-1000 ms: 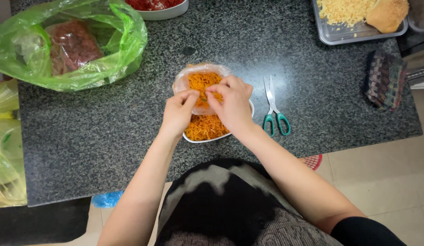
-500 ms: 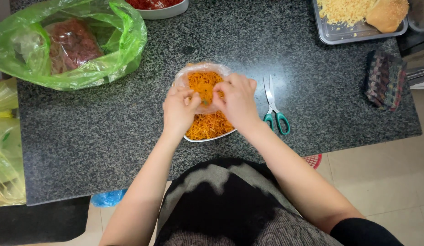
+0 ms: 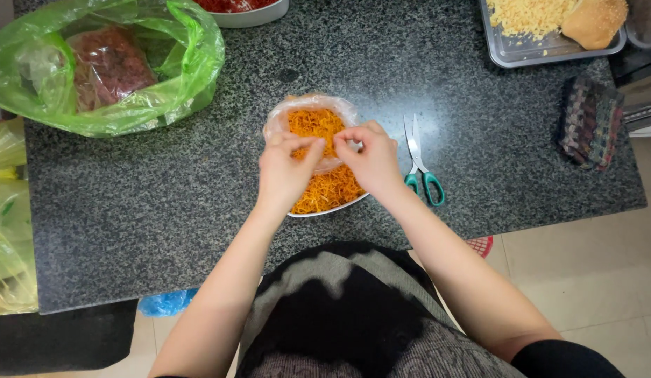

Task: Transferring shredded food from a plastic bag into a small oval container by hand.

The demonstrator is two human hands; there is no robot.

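Nearest, at the counter's [image 3: 164, 231] front edge, both hands meet over a white bowl [image 3: 339, 208] heaped with orange shreds [image 3: 332, 189]. A clear bag [image 3: 297, 112] of the same shreds lies across the bowl's far half. The left hand [image 3: 283, 171] has its fingertips pinched on the bag's film at the near side, and the right hand [image 3: 371, 157] pinches it just beside, thumb and forefinger closed on the plastic; the two hands nearly touch. Neither hand is fully fisted, only the fingertips are closed.

Just right of the bowl lie scissors [image 3: 422, 164] with teal handles, blades pointing away, close to the right wrist. Further right, near the counter's edge, sits a folded striped cloth [image 3: 590, 122].

Farther back on the left, a green bag [image 3: 164, 77] holds a dark red lump wrapped in clear film. At the far edge stands a white dish [image 3: 252, 14] with something red in it, and at the far right a metal tray [image 3: 521, 49] carries yellow crumbs and a bun [image 3: 595, 21].
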